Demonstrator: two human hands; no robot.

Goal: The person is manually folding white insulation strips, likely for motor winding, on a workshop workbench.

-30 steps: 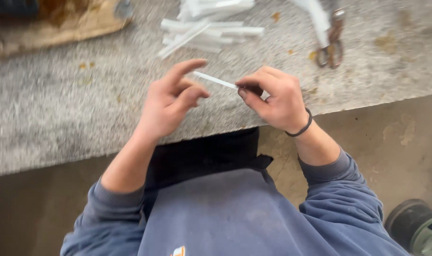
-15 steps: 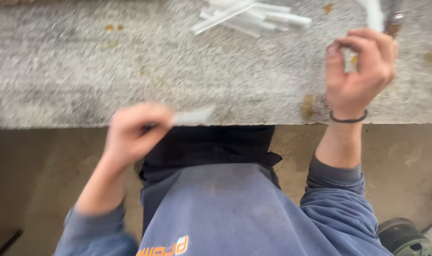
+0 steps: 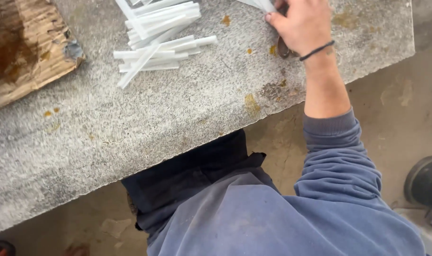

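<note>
My right hand (image 3: pixel 303 23) reaches to the far right of the grey stone slab (image 3: pixel 178 118). It lies over a dark metal tool (image 3: pixel 283 48), of which only a loop shows under the palm. Its fingertips touch white strips (image 3: pixel 262 4) at the top edge of the picture. Whether the fingers close on anything is hidden. A black band circles the wrist. A loose pile of white sticks (image 3: pixel 156 35) lies left of the hand, apart from it. My left hand is out of view.
A torn piece of brown cardboard (image 3: pixel 24 52) lies on the slab's far left. The slab's near edge runs diagonally above my lap. A concrete floor shows below, with a dark round object (image 3: pixel 424 182) at the right edge.
My left hand, which held a white stick near the slab's edge, has left the picture. My right hand has gone further out and come down on the tool. The camera has tilted.
</note>
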